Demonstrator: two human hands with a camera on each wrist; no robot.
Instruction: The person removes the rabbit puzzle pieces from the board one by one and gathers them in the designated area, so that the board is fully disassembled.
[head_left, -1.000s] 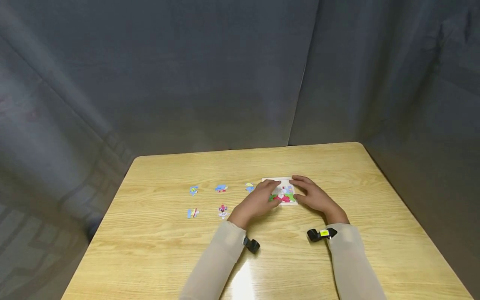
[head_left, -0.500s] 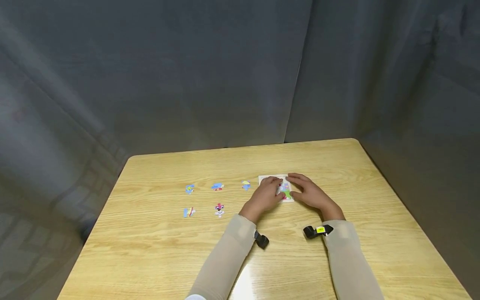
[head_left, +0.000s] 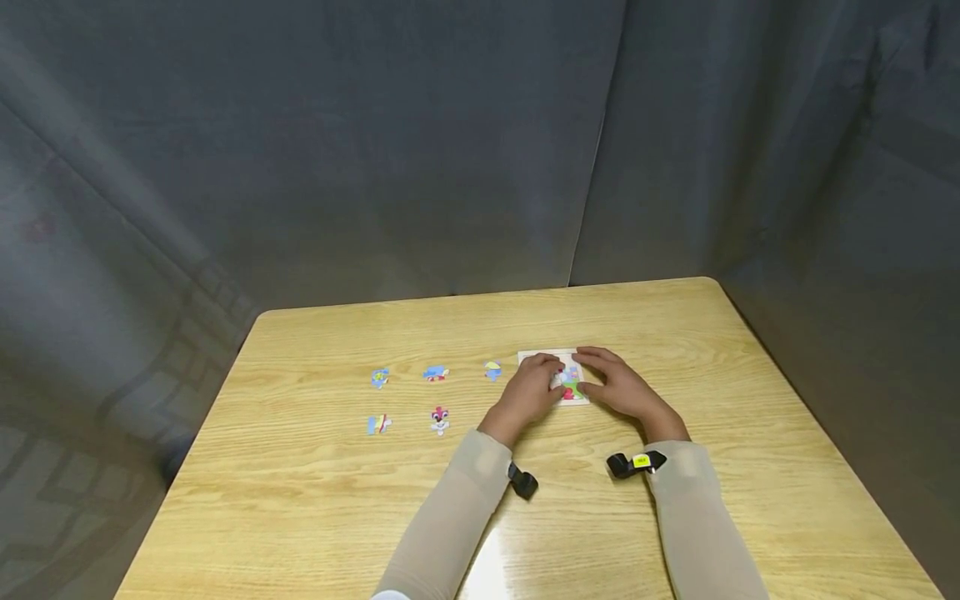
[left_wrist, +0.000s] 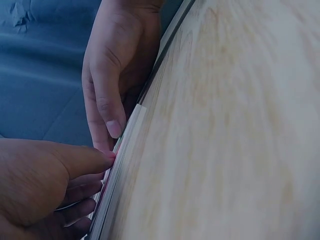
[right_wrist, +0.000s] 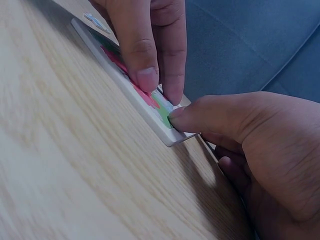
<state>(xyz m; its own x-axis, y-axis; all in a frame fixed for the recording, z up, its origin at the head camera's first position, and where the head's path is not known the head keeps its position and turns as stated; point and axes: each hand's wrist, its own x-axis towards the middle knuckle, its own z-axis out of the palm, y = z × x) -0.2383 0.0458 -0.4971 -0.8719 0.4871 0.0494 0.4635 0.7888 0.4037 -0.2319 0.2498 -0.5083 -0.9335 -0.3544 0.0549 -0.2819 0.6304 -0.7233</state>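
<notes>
A small white-framed jigsaw puzzle tray (head_left: 528,355) lies on the table, partly filled with red, green and pale blue printed pieces. Over its left part spreads my left hand (head_left: 523,395). In the right wrist view, the left thumb (right_wrist: 148,79) presses on a red part of the picture and a finger touches down beside it. My right hand (head_left: 626,393) holds the tray's right side, thumb (right_wrist: 181,119) at the near corner by a green patch and fingers past the edge. Much of the picture is hidden under both hands.
Left of the tray lie several loose jigsaw pieces, among them a blue-and-yellow piece (head_left: 492,371), a red-and-white face piece (head_left: 439,421) and a striped piece (head_left: 379,425). Grey curtains (head_left: 435,150) hang behind the wooden table (head_left: 315,500).
My left hand has shifted right over the tray and now covers more of the picture. The right hand keeps its place at the tray's edge. The head view has shifted slightly.
</notes>
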